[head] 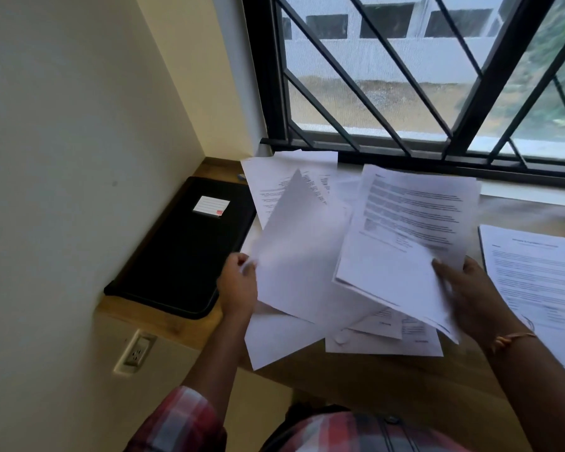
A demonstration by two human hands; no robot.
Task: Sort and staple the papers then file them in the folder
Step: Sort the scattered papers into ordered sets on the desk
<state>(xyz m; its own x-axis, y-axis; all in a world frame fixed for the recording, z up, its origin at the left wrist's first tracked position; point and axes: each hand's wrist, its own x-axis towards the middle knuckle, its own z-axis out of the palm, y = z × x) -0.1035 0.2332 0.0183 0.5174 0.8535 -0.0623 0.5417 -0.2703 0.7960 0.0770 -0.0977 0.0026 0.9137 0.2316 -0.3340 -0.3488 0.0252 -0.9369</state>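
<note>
Loose white papers [281, 181] lie scattered on the wooden desk [388, 380] under the window. My left hand [238, 285] grips the left edge of a blank-faced sheet [300, 256], lifted and tilted. My right hand [470, 295] holds a small stack of printed pages [408, 236] by its lower right edge, raised above the pile. More sheets [385, 337] lie beneath both. A black folder [183, 252] with a white label lies shut at the desk's left end, left of my left hand. No stapler shows.
Another printed page [538, 282] lies at the desk's right side. A barred window [421, 76] runs along the back. The wall [62, 158] closes the left side, with a power socket [137, 350] below the desk edge.
</note>
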